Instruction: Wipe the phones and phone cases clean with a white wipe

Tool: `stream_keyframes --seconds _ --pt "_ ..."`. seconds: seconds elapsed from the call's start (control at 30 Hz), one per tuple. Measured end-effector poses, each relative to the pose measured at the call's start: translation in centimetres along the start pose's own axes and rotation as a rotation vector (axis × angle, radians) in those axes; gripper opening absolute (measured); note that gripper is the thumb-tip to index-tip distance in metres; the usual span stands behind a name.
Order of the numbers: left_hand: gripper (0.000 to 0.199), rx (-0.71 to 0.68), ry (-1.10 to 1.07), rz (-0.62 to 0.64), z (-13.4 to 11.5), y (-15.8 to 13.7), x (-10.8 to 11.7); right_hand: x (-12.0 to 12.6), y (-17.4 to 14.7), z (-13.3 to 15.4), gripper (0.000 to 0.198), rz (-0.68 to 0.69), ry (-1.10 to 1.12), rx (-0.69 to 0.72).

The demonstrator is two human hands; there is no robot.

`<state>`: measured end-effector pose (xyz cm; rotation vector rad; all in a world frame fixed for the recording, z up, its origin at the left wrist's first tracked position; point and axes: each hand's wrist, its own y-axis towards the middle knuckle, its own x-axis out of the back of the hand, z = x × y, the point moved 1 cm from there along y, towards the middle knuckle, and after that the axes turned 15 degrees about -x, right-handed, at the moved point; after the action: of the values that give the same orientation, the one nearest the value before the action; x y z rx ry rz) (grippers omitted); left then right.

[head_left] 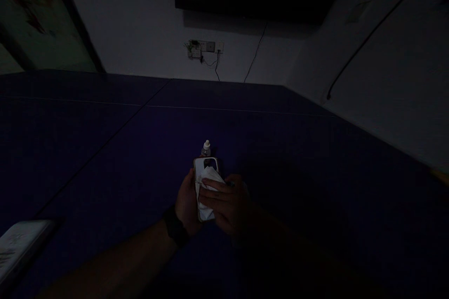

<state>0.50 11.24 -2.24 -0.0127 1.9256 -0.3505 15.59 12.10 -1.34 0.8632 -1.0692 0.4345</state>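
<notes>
Left: the left hand (186, 203) clasps the side of a pale, round-cornered phone case (199, 166), rim lighter, held above the dark blue surface (133, 149). Centre: from where I stand, a white-capped bottle (206, 150) is just beyond. Right: the right hand (228, 203) presses white tissue (212, 175) onto the case; any thumb pinch, I cannot tell.

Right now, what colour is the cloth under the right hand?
White; the cloth shows best in the head view, the only one, though the light is dim.

The tissue (212, 174) looks papery and creased, the phone case (199, 166) smooth plastic, the bottle (206, 151) see-through plastic.
</notes>
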Motion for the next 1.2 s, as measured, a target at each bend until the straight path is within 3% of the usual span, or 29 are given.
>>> stream_keyframes --seconds 0.1,0.27,0.4,0.53,0.63,0.77,0.93,1.13,1.2 --pt "0.047 -0.061 0.052 -0.014 0.0 -0.1 -0.3 0.2 -0.2 -0.9 0.034 -0.067 0.075 0.043" --pt "0.048 -0.109 0.143 0.035 0.1 -0.5 -1.3 2.5 -0.5 -2.2 0.029 -0.334 0.141 -0.04" --pt "0.049 -0.134 0.186 0.072 0.1 -0.8 -1.8 4.0 -0.4 -2.6 0.027 -0.443 0.059 -0.063" --pt "0.049 -0.123 0.112 0.012 0.0 -0.8 -1.8 3.2 -0.1 -2.3 0.033 -0.299 -0.075 0.064" --pt "0.048 -0.135 0.081 0.011 0.1 -0.6 -1.4 2.2 -0.1 -2.0 0.035 -0.214 -0.104 0.047" --pt "0.047 -0.188 0.105 0.062 0.3 -0.4 -0.8 1.6 -0.4 -1.4 0.024 -0.188 -0.108 -0.03" --pt "0.049 -0.136 0.106 0.111 0.1 -0.3 -0.2 1.3 -0.4 -0.9 0.009 -0.017 -0.106 0.132" --pt "0.049 -0.132 0.112 0.074 0.1 -0.3 -0.6 1.5 0.2 -1.7 0.028 -0.238 -0.13 0.029" --pt "0.048 -0.141 0.125 0.063 0.1 -0.3 -0.7 1.6 0.2 -1.8 0.028 -0.256 -0.145 -0.002"
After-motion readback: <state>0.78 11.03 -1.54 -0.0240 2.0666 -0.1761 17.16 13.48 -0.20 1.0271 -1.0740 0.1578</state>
